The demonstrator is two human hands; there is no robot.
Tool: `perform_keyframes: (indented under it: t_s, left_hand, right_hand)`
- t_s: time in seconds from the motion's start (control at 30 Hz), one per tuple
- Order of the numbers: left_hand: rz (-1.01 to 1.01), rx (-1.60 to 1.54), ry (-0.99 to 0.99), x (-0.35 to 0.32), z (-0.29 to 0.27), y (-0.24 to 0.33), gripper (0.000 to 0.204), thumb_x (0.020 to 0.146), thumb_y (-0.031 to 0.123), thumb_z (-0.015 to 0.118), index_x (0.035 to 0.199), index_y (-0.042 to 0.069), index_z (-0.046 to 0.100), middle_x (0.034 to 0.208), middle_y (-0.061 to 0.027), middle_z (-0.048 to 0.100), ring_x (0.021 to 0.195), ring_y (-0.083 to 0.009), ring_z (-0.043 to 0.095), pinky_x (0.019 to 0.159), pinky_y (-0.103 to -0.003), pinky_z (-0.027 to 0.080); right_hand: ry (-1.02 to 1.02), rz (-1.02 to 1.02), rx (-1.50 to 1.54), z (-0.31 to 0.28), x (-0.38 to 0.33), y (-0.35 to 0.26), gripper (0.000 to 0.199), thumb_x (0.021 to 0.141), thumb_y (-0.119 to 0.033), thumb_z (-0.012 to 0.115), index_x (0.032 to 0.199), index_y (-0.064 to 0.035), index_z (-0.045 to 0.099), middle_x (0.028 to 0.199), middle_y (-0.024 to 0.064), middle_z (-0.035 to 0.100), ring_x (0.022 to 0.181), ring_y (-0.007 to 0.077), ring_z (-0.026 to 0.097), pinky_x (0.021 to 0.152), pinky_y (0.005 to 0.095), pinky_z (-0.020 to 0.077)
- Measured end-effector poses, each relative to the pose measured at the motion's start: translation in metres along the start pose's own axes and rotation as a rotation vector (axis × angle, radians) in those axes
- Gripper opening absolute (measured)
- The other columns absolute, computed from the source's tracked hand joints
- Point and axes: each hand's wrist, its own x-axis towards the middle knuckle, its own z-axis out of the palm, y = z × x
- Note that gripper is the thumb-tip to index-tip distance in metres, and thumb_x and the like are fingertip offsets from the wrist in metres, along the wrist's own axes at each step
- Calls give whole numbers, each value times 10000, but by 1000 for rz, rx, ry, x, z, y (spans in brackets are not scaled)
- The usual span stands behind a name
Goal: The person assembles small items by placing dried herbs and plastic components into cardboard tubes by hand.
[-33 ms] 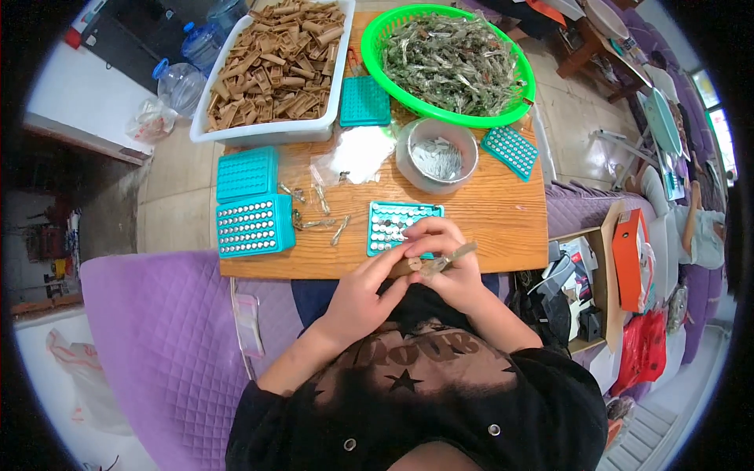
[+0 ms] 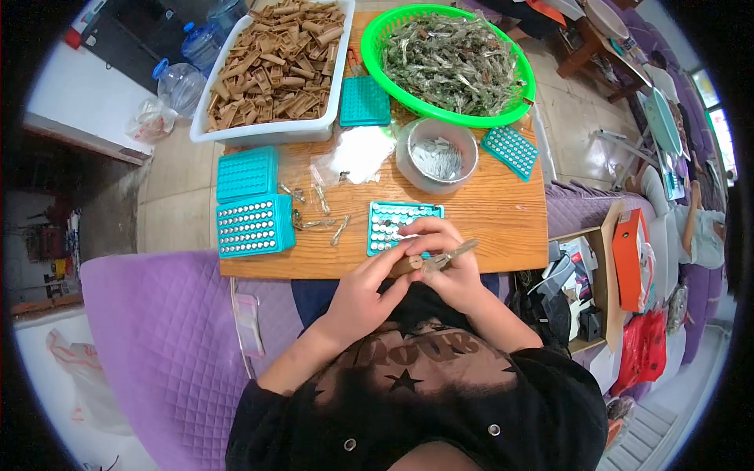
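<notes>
At the table's near edge, my left hand [image 2: 364, 290] is closed around a brown plastic casing [image 2: 405, 266], its round end facing right. My right hand [image 2: 455, 284] pinches a slim, see-through greyish piece [image 2: 459, 250] that slants up to the right. Its fingers meet the casing's end, and its index finger arches over the near part of a teal tray [image 2: 371, 228]. Rows of small round silver parts [image 2: 386, 227] sit in that tray. Whether the clear piece touches the casing is hidden by my fingers.
A white bin [image 2: 339, 78] of brown casings and a green basket [image 2: 377, 74] of clear wired pieces stand at the back. Between them and me are a grey tub [image 2: 408, 161] of small strips, teal trays [image 2: 247, 174] and loose clear pieces [image 2: 340, 230]. A cardboard box [image 2: 603, 271] stands right.
My right fingers and the clear piece have shifted very slightly. The left hand keeps its hold on the brown casing, and the table things are unmoved.
</notes>
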Motion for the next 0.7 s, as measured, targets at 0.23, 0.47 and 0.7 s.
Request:
perform_keyframes:
  t_s: [0.23, 0.47, 0.7]
  left_hand:
    - [122, 63, 95, 4, 15, -15, 314, 782, 24, 605, 1088, -1, 538, 921, -175, 606, 806, -312, 613, 656, -345, 489]
    - [106, 239, 223, 0, 13, -20, 319, 786, 24, 591, 1095, -8, 519, 904, -187, 597, 790, -335, 597, 633, -358, 481]
    - [-219, -567, -32, -8, -2, -17, 252, 834, 32, 598, 1073, 7, 520, 1000, -103, 617, 865, -114, 583, 770, -251, 464]
  right_hand:
    - [24, 327, 424, 13, -4, -4, 336, 822, 1, 544, 1156, -17, 505, 1164, 147, 529, 1074, 236, 523, 874, 329, 444]
    - [-73, 351, 156, 3, 24, -12, 310, 799, 21, 557, 1108, 8, 559, 1033, 111, 625, 923, 193, 601, 825, 302, 469]
    - [124, 61, -685, -74, 98, 52, 170, 741, -41, 610, 904, -9, 649, 813, 134, 647, 749, 239, 636, 699, 316, 501]
